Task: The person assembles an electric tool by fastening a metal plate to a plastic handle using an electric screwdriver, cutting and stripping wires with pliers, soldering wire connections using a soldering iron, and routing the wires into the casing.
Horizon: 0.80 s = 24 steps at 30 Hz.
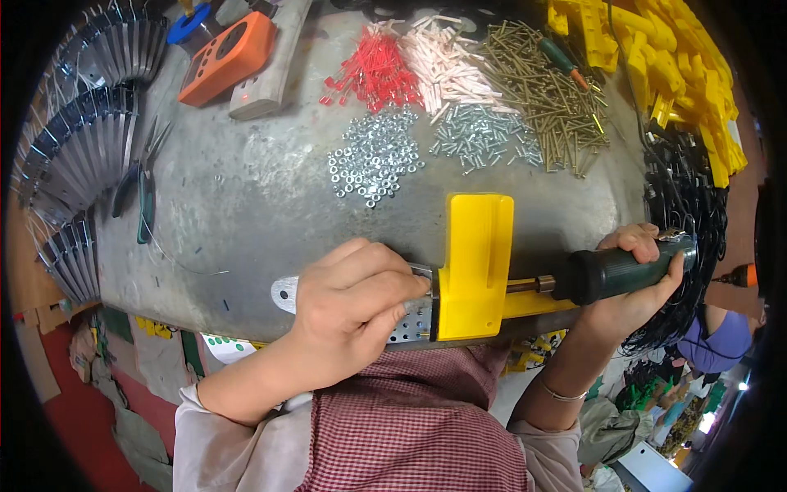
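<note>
My left hand point(352, 299) presses down on a perforated metal strip point(285, 293) at the near edge of the grey worktable point(246, 197). A yellow plastic bracket point(475, 262) sits over the strip just right of my fingers. My right hand point(635, 279) grips the dark green handle of a screwdriver point(611, 273), whose shaft points left into the side of the yellow bracket.
Piles lie at the back: silver nuts point(373, 160), small silver screws point(479, 135), brass screws point(545, 90), red plugs point(373, 74), pale plugs point(447, 61). Yellow brackets point(680, 66) and black cables point(689, 197) are at right, metal strips point(74, 156), pliers point(143, 193) and an orange device point(225, 57) at left.
</note>
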Motion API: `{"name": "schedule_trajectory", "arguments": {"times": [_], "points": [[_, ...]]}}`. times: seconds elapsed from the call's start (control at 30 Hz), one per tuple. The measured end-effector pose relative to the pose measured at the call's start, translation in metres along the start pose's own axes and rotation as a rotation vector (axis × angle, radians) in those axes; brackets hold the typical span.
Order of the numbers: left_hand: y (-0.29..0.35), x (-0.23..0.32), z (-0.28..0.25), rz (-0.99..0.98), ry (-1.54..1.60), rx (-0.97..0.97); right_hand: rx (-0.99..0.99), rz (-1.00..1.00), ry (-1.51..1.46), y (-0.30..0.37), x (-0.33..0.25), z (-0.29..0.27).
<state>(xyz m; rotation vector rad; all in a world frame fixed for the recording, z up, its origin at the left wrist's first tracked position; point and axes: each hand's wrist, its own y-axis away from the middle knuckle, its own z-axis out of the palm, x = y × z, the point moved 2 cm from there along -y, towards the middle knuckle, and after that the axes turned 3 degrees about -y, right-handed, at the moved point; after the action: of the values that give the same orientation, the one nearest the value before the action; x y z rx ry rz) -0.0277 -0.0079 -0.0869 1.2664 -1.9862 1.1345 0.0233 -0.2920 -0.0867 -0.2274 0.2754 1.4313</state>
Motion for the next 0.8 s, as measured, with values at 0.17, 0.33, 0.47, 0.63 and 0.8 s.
{"name": "schedule_trajectory", "arguments": {"times": [0.17,0.33,0.47,0.63,0.8], "points": [[-0.004,0.001,0.001,-0.003,-0.016,-0.036,-0.027,0.022,0.001,0.001,0.000,0.006],[-0.001,-0.001,0.001,-0.019,-0.041,-0.038,-0.060,-0.041,0.092,0.002,0.000,0.010],[0.002,-0.001,0.002,-0.114,-0.005,-0.036,0.013,-0.126,0.145,0.003,-0.005,0.015],[0.011,0.013,0.001,0.065,-0.255,-0.159,-0.088,-0.242,0.130,0.033,-0.026,0.016],[0.012,0.011,0.006,0.077,-0.304,-0.161,0.027,-0.218,0.060,0.046,-0.008,0.005]]}}
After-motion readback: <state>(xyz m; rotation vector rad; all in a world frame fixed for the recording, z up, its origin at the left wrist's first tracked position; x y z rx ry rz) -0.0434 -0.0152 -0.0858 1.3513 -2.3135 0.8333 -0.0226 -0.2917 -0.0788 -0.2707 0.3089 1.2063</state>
